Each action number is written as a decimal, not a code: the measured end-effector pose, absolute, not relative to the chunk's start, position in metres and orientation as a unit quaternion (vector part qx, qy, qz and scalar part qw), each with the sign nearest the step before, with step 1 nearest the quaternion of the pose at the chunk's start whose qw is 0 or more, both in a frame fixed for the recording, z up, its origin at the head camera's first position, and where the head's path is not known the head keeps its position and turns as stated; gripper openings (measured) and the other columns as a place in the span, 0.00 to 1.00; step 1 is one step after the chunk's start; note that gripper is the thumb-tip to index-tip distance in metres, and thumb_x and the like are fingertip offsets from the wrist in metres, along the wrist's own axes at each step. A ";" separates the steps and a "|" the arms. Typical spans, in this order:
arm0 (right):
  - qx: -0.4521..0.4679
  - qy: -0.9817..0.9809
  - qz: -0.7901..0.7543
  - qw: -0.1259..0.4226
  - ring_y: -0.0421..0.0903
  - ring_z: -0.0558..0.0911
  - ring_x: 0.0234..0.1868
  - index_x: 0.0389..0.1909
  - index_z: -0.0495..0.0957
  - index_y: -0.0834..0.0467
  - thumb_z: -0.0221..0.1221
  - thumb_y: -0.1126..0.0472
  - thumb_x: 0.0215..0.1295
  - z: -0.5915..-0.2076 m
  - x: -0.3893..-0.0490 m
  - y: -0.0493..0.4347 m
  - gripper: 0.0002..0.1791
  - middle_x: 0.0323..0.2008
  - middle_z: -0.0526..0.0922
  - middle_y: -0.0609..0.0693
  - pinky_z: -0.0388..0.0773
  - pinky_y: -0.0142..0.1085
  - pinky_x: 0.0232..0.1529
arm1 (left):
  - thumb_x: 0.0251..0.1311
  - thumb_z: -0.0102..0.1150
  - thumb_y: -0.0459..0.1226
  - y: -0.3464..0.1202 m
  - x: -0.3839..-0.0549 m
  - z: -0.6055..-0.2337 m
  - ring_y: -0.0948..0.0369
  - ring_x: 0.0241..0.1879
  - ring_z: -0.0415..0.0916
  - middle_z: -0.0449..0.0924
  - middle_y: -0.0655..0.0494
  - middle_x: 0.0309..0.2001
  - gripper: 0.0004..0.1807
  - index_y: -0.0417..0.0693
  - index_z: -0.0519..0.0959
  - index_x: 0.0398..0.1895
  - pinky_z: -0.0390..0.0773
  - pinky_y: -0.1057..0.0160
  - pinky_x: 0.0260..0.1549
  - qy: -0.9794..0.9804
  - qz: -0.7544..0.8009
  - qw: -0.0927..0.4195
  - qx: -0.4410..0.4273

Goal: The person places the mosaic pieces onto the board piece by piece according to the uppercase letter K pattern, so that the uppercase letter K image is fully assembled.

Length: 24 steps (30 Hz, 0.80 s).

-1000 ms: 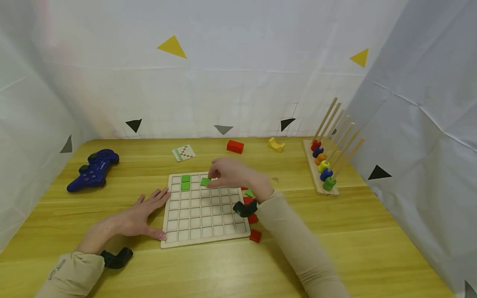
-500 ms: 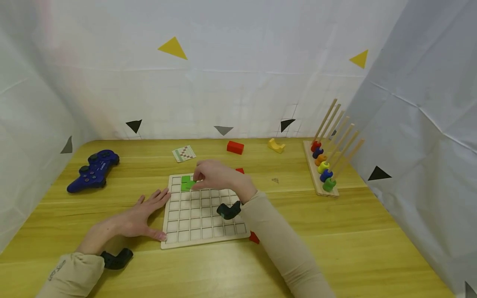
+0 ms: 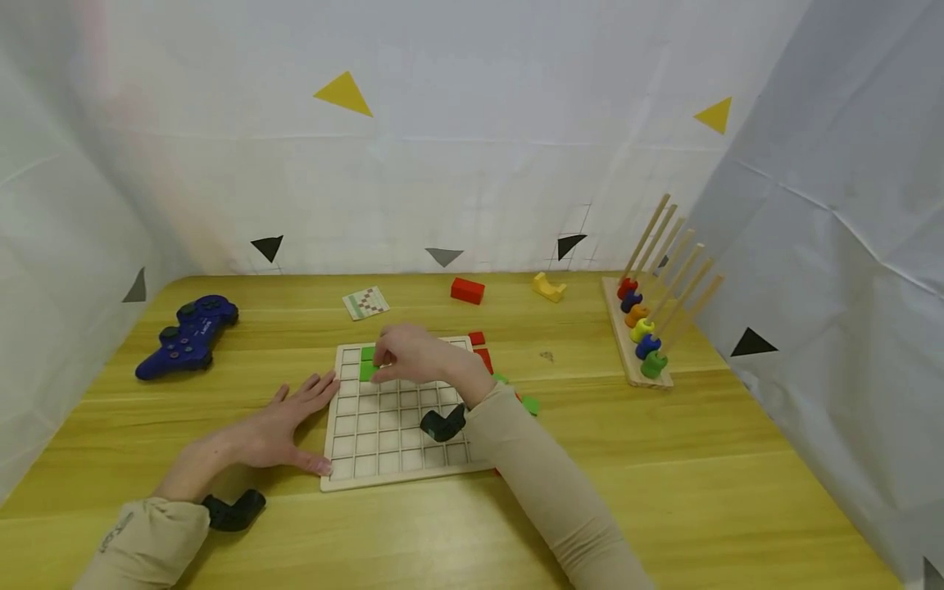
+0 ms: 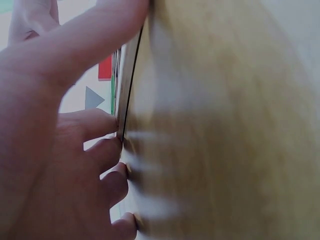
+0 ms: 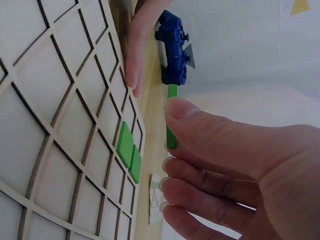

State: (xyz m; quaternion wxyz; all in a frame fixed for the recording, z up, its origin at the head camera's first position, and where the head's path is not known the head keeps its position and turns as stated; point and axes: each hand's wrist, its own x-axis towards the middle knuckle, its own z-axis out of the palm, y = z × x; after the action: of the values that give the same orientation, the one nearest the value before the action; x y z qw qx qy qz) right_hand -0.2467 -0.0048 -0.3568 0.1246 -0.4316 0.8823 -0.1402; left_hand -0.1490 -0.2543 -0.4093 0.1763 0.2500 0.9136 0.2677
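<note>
My right hand (image 3: 420,354) pinches a green square tile (image 5: 171,134) between thumb and fingers, close over the upper left of the wooden grid board (image 3: 406,478). In the right wrist view the tile stands edge-on to the camera, apart from the board. Two green tiles (image 5: 128,149) lie side by side in board cells near the far edge. My left hand (image 3: 276,430) is spread on the table, with thumb and fingertips at the board's left edge. In the left wrist view, its fingers (image 4: 102,152) reach along the board's side.
Red tiles (image 3: 477,338) and green tiles (image 3: 530,405) lie right of the board, partly hidden by my arm. Behind it are a pattern card (image 3: 365,303), a red block (image 3: 468,291) and a yellow arch (image 3: 549,288). A blue game controller (image 3: 188,338) lies left; a peg rack (image 3: 640,332) stands right.
My right hand has moved left across the board with the green tile, toward the two placed green tiles, then slowed there. The left hand has stayed at the board's edge.
</note>
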 end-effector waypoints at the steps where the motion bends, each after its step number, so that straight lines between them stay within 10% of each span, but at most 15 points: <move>1: -0.431 0.882 -0.141 0.126 0.40 0.78 0.41 0.46 0.85 0.57 0.66 0.51 0.66 -0.358 -0.247 -0.006 0.15 0.41 0.80 0.47 0.75 0.27 0.44 | 0.48 0.72 0.61 -0.254 -0.149 -0.409 0.34 0.77 0.29 0.34 0.37 0.80 0.66 0.36 0.46 0.79 0.28 0.26 0.67 0.914 0.268 0.176 0.251; 24: -0.413 0.887 -0.146 0.143 0.38 0.79 0.41 0.46 0.84 0.55 0.66 0.50 0.66 -0.390 -0.257 -0.013 0.15 0.42 0.80 0.46 0.76 0.26 0.44 | 0.48 0.72 0.60 -0.253 -0.149 -0.407 0.34 0.77 0.28 0.33 0.37 0.80 0.66 0.36 0.46 0.79 0.27 0.26 0.67 0.910 0.276 0.181 0.250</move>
State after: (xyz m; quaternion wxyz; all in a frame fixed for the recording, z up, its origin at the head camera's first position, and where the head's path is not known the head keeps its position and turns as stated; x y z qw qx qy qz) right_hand -0.2568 -0.0131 -0.3904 0.1426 -0.4131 0.8875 -0.1461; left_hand -0.1485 -0.2532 -0.4072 0.1812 0.2502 0.9102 0.2758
